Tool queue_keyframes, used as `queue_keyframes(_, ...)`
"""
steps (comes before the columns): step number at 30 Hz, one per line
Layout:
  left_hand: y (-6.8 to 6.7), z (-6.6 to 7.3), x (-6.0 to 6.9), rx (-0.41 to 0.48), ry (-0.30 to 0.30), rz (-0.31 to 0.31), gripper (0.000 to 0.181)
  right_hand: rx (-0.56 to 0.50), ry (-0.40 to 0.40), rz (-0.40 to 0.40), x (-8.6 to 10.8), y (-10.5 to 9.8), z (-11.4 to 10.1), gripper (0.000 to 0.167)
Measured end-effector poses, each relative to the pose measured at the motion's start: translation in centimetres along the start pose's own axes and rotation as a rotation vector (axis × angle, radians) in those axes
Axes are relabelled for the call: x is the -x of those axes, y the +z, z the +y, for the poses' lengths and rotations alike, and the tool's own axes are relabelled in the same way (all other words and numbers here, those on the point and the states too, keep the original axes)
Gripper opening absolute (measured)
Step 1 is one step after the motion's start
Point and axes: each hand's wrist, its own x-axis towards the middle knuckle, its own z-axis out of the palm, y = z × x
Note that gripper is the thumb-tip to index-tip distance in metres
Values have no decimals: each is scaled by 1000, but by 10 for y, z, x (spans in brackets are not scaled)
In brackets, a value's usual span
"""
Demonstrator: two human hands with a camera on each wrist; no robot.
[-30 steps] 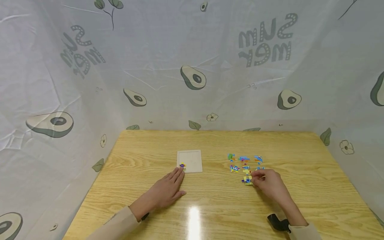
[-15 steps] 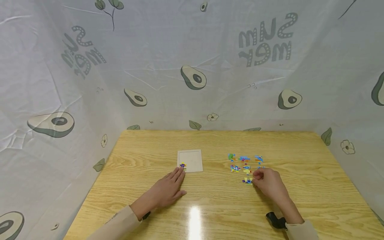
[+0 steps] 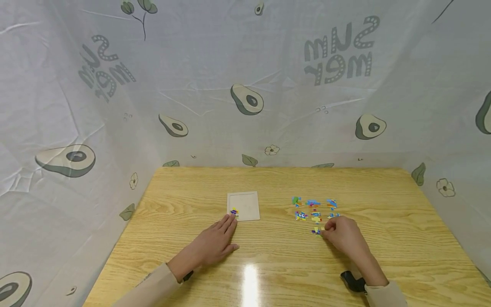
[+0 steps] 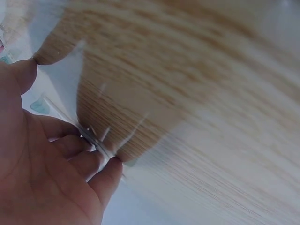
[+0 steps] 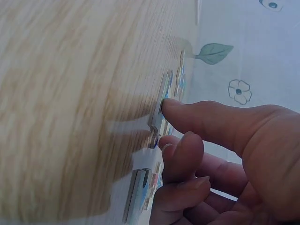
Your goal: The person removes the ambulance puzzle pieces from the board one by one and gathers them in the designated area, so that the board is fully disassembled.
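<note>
A white square puzzle tray (image 3: pixel 248 204) lies left of the table's middle, with a small purple and yellow puzzle piece (image 3: pixel 234 211) at its near-left corner. My left hand (image 3: pixel 215 241) rests flat there, its straight fingertips at that corner. Over to the right, my right hand (image 3: pixel 345 234) has thumb and index finger on the edges of a yellow and blue puzzle piece (image 3: pixel 316 230), pinching it low at the table. In the right wrist view the thumb (image 5: pixel 187 110) touches that thin piece's edge; the fingers partly hide it.
Several other colourful puzzle pieces (image 3: pixel 313 203) lie in loose rows just beyond the right hand; one is partly hidden by it. A patterned white curtain (image 3: pixel 215 136) closes off the table's back and sides. Bright glare (image 3: pixel 250 283) shows on the wooden table (image 3: pixel 184 183) near the front.
My right fingers have shifted slightly left over the yellow and blue puzzle piece, covering more of it. The left hand stays put at the tray's corner.
</note>
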Motion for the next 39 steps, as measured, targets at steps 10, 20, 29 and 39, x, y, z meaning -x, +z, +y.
queue_keyframes(10, -1, 1, 0, -1, -1, -1, 74, -3, 1, -1, -1, 0, 2, 11)
queue_keyframes(20, -4, 1, 0, 4, -3, -6, 74, 1, -61, 67, -4, -7, -6, 19)
queue_keyframes(29, -3, 1, 0, 25, -7, -19, 74, -50, -142, 99, -15, -6, -38, 19)
queue_keyframes(39, -4, 2, 1, 31, -11, -4, 73, -119, -234, 97, -43, 23, -78, 18)
